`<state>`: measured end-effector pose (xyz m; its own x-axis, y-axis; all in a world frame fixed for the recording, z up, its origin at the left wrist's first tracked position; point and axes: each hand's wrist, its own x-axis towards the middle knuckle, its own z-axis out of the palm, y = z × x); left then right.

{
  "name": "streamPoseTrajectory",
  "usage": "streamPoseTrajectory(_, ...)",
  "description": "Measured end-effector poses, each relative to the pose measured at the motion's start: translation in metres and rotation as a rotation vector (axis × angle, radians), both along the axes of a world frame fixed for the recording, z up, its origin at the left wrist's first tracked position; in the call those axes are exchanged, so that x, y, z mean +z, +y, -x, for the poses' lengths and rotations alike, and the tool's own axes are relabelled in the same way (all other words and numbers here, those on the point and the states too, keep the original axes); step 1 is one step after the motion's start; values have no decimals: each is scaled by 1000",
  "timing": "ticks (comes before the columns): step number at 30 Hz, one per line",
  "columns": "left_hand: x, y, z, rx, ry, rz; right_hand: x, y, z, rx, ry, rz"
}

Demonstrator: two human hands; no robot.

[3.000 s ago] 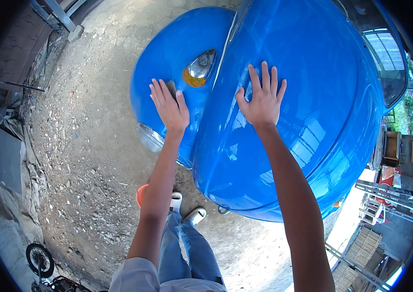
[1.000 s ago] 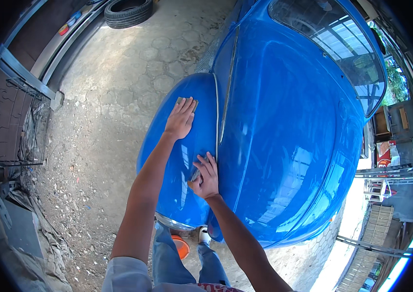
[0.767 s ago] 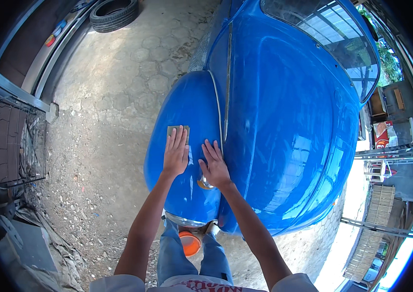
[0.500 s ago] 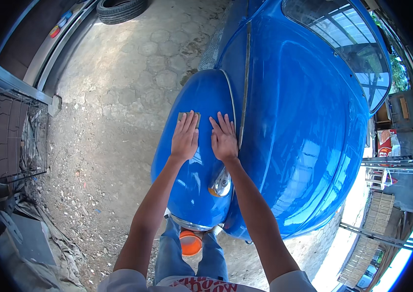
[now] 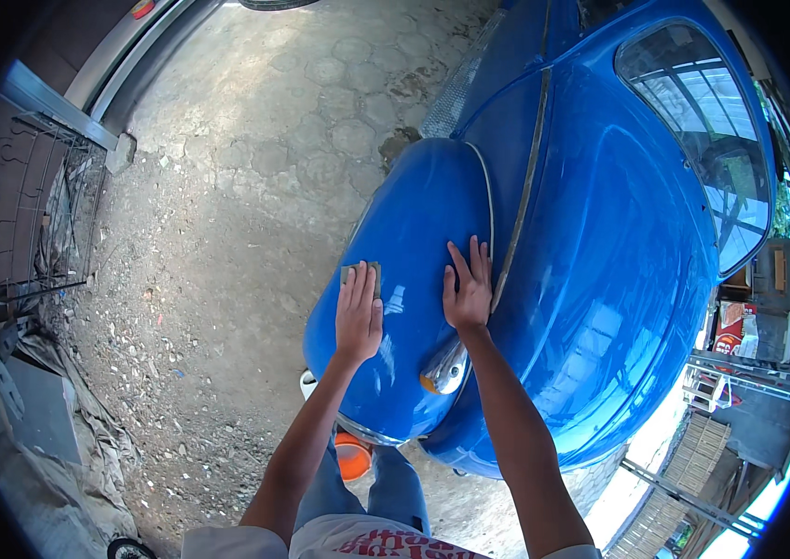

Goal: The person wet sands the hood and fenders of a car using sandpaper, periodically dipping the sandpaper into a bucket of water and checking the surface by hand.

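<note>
My left hand (image 5: 359, 317) lies flat, fingers together, on a small grey-brown piece of sandpaper (image 5: 347, 273). It presses the sheet against the outer side of a blue car fender (image 5: 411, 210); most of the sheet is hidden beneath the fingers. My right hand (image 5: 469, 291) rests on the fender near its inner seam, with its fingers spread and nothing in them. Just nearer to me than that hand, a chrome lamp housing with an orange lens (image 5: 446, 371) sits on the fender. The rounded blue car body (image 5: 591, 214) rises to the right.
An orange bucket (image 5: 353, 458) stands below the fender, by my legs. Rough paving and gravelly ground (image 5: 227, 279) stretch out to the left. Farther left are a metal grille (image 5: 50, 214) and crumpled sheeting (image 5: 88, 429). Part of a tyre (image 5: 276, 4) shows at the top edge.
The view has shifted, so the car appears turned and farther right. My left hand has slid with the sandpaper toward the fender's outer, nearer side. The right hand stays near the inner seam.
</note>
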<state>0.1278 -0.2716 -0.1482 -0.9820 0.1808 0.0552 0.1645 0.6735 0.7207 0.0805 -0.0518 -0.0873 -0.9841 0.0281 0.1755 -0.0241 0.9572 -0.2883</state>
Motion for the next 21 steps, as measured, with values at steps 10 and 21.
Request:
streamPoseTrajectory(10, -24, 5, 129, 187, -180, -163, 2, -19, 7, 28, 17, 23)
streamPoseTrajectory(21, 6, 30, 111, -57, -37, -29, 11, -10, -3, -3, 4, -8)
